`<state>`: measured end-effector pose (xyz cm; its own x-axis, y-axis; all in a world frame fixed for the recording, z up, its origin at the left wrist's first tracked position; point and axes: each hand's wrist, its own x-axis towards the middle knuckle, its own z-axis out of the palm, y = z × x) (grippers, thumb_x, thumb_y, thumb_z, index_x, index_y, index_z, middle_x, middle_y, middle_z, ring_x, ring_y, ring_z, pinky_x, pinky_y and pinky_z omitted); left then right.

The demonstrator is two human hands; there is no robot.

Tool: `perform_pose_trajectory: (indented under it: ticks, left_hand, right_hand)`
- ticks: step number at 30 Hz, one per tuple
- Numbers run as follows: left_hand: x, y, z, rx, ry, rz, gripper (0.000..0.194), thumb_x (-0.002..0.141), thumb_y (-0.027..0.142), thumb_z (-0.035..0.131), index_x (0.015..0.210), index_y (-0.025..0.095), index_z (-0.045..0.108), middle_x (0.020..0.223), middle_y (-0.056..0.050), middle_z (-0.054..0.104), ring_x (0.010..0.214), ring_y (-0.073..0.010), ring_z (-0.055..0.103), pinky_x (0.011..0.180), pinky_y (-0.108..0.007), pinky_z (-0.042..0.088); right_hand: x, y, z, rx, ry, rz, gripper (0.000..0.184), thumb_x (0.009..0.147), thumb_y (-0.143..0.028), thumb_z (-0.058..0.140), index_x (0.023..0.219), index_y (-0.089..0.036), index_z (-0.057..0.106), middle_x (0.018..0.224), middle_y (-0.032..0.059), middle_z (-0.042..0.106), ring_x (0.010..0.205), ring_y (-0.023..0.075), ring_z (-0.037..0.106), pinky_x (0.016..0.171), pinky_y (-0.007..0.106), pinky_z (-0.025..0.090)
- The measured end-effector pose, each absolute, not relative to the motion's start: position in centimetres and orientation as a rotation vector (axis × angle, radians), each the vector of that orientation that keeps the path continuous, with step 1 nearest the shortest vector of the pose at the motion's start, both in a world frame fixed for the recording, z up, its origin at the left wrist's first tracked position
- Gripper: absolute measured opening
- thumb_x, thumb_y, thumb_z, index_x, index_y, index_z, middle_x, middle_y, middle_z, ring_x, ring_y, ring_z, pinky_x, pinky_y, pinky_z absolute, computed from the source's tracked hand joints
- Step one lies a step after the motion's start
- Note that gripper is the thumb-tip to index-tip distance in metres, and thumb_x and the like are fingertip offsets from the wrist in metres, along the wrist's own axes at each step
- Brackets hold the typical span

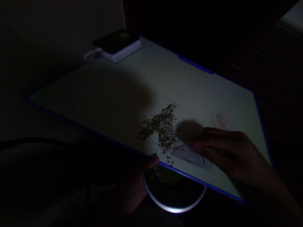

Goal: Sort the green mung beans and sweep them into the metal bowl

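In the dim head view, my right hand (pixel 227 151) is closed on a clear plastic protractor (pixel 189 155), pinching it against a pale board with blue edging (pixel 203 94). Small green beans (pixel 163 126), resembling mung beans, lie in a loose heap left of the protractor, with a few near the board's front edge. My left hand (pixel 136 189) has its thumb over that edge, its other fingers hidden below. Against this hand, partly under the board, is a round metal-rimmed bowl (pixel 175 209) with more green beans inside.
At the board's far left corner lies a white box-like object with a dark top (pixel 118 47) and a loop strap (pixel 92 55). A powdery smudge (pixel 220 119) marks the board beyond my right hand. A dark cable-like curve (pixel 35 140) runs at left; deep shadow hides the surroundings.
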<state>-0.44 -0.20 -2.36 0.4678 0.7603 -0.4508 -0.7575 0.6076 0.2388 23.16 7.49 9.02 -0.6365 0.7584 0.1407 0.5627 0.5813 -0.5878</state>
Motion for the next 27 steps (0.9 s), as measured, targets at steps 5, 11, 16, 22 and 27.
perform_pose_trajectory:
  ticks: [5,11,16,22,27]
  left_hand:
    - [-0.38,-0.12,-1.84,0.002,0.56,0.935,0.019,0.092,0.032,0.074,0.1,0.022,0.087,0.12,-0.008,0.085,0.138,-0.0331,0.063,0.126,-0.049,0.034]
    - [-0.6,-0.44,-2.44,-0.016,0.482,0.919,0.026,0.094,0.031,0.071,0.113,0.021,0.084,0.123,-0.008,0.084,0.137,-0.0331,0.064,0.124,-0.049,0.034]
    - [-0.52,-0.54,-2.78,-0.021,0.505,0.933,0.027,0.095,0.032,0.069,0.115,0.022,0.084,0.123,-0.008,0.084,0.135,-0.0331,0.065,0.125,-0.049,0.033]
    - [-0.36,-0.33,-2.34,-0.024,0.516,0.922,0.021,0.091,0.032,0.075,0.106,0.024,0.086,0.119,-0.007,0.085,0.134,-0.0336,0.066,0.124,-0.049,0.035]
    - [-0.51,-0.48,-2.72,-0.037,0.575,0.883,0.022,0.09,0.035,0.075,0.103,0.022,0.087,0.11,-0.008,0.087,0.128,-0.0342,0.069,0.121,-0.048,0.04]
  right_hand:
    - [22.82,7.66,8.91,-0.962,-2.484,0.7,0.017,0.104,-0.018,0.06,0.107,-0.016,0.076,0.099,0.009,0.081,0.09,0.0167,0.076,0.074,0.024,0.059]
    - [22.69,7.72,8.95,-0.944,-2.448,0.68,0.016,0.103,-0.016,0.061,0.108,-0.014,0.076,0.092,0.0084,0.078,0.081,0.0134,0.072,0.068,0.021,0.056]
    - [22.19,7.73,8.63,-0.911,-2.438,0.729,0.017,0.104,-0.017,0.062,0.11,-0.013,0.077,0.096,0.0104,0.077,0.083,0.0139,0.072,0.069,0.023,0.056]
    - [22.43,7.8,8.91,-0.918,-2.466,0.691,0.017,0.104,-0.018,0.061,0.108,-0.014,0.078,0.093,0.01,0.078,0.08,0.014,0.071,0.066,0.023,0.055]
    - [22.43,7.79,8.83,-0.943,-2.463,0.688,0.017,0.103,-0.017,0.061,0.108,-0.015,0.078,0.093,0.0092,0.077,0.079,0.0135,0.072,0.066,0.022,0.056]
